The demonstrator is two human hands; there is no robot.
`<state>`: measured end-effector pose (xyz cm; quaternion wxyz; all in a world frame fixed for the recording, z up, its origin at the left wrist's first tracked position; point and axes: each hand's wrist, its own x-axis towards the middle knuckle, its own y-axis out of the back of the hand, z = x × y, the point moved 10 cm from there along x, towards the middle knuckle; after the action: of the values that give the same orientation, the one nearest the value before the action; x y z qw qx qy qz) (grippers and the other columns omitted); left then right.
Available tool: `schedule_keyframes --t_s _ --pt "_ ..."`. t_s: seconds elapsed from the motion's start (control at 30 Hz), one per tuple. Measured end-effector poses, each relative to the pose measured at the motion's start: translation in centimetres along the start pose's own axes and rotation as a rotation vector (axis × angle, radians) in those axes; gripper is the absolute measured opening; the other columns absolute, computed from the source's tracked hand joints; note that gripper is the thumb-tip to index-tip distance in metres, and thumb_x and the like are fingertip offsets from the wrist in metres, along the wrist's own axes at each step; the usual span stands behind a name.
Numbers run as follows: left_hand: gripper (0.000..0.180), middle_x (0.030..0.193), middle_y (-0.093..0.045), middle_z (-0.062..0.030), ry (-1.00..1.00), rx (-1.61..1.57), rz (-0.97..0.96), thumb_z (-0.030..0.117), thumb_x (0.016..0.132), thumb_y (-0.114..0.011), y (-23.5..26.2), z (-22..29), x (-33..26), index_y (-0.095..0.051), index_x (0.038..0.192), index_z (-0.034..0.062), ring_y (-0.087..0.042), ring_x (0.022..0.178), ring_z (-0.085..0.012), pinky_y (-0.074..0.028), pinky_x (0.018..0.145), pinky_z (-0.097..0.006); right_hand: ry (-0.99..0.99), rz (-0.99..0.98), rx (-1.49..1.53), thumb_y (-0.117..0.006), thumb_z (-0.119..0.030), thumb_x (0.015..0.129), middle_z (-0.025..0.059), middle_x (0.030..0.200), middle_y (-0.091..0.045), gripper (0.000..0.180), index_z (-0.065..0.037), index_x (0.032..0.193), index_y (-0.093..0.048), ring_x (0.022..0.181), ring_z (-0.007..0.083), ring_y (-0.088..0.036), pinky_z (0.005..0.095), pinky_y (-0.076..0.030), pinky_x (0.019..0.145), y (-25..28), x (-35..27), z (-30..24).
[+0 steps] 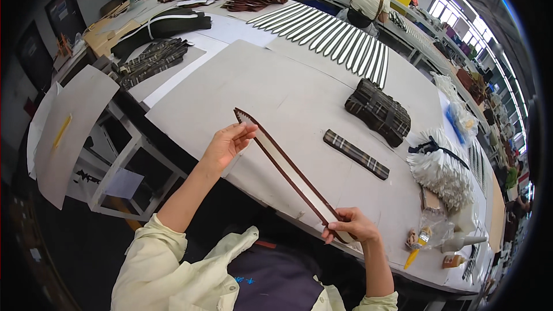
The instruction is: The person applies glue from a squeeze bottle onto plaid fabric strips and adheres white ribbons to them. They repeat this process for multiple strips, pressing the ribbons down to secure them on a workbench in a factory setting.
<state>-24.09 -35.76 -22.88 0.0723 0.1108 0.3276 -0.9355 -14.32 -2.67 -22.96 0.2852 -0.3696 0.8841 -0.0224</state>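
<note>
Between my two hands, a long strap piece (291, 174) with a white middle and dark brown edges hangs slantwise above the table's near edge. My left hand (228, 143) pinches it near its pointed, notched far-left end. At the near-right end, my right hand (356, 226) grips it between thumb and fingers. A single dark plaid strip (356, 154) lies flat on the table to the right of the strap. Behind that sits a tied bundle of plaid strips (378, 113).
White pointed strips with dark edges (340, 40) lie in a fanned row at the back. To the right are a tied white bundle (440, 167), a yellow-handled brush (417, 247) and a small bottle (453, 261). Dark plaid pieces (155, 60) lie far left. Other people work beyond.
</note>
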Motion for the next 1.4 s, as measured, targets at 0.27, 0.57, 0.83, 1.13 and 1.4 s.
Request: schedule_keyframes --t_s 0.27,0.57,0.83,1.13,1.4 --pt "0.015 0.065 -0.062 0.0045 -0.139 0.282 0.217 0.023 0.087 -0.071 4.0 0.8 2.3 -0.065 0.077 0.0137 -0.056 0.060 -0.0044 -0.046 0.061 -0.019 -0.092 0.094 -0.169 -0.064 -0.009 0.093 0.0159 0.082 -0.070 0.017 0.008 0.098 -0.061 0.069 0.0200 -0.069 0.0287 -0.056 0.063 3.5 -2.2 -0.3" --pt "0.010 0.070 -0.065 -0.0006 -0.121 -0.264 -0.066 0.014 0.090 -0.066 6.4 1.6 6.4 -0.065 0.082 0.0081 -0.061 0.064 -0.0115 -0.049 0.062 -0.024 0.182 0.460 -0.591 -0.065 -0.004 0.089 0.0121 0.089 -0.070 0.014 0.005 0.100 -0.062 0.078 0.0197 -0.069 0.0315 -0.054 0.069 9.5 -4.6 -1.9" --pt "0.022 0.099 -0.063 -0.0077 -0.165 -0.109 -0.118 0.009 0.086 -0.063 8.9 1.4 4.8 -0.061 0.108 0.0057 -0.059 0.102 -0.0224 -0.049 0.093 -0.035 0.918 1.025 -1.827 -0.065 0.000 0.077 0.0146 0.112 -0.065 0.033 0.000 0.110 -0.065 0.097 0.0269 -0.065 0.0377 -0.050 0.077 0.3 -8.1 -3.4" --pt "0.028 0.108 -0.065 -0.0075 -0.240 0.079 0.033 -0.002 0.090 -0.062 12.3 1.9 4.2 -0.059 0.117 0.0025 -0.065 0.103 -0.0192 -0.056 0.088 -0.026 0.782 1.223 -1.662 -0.061 0.004 0.080 0.0160 0.116 -0.063 0.024 -0.002 0.104 -0.060 0.101 0.0293 -0.064 0.0425 -0.045 0.086 1.0 -8.2 0.2" --pt "0.022 0.105 -0.066 -0.0088 -0.242 0.206 0.066 0.005 0.093 -0.061 10.7 2.3 2.5 -0.060 0.115 0.0023 -0.065 0.102 -0.0199 -0.054 0.090 -0.029 0.724 1.195 -1.623 -0.058 0.009 0.079 0.0159 0.116 -0.062 0.029 0.000 0.106 -0.059 0.103 0.0319 -0.063 0.0458 -0.045 0.091 1.2 -7.3 0.4"
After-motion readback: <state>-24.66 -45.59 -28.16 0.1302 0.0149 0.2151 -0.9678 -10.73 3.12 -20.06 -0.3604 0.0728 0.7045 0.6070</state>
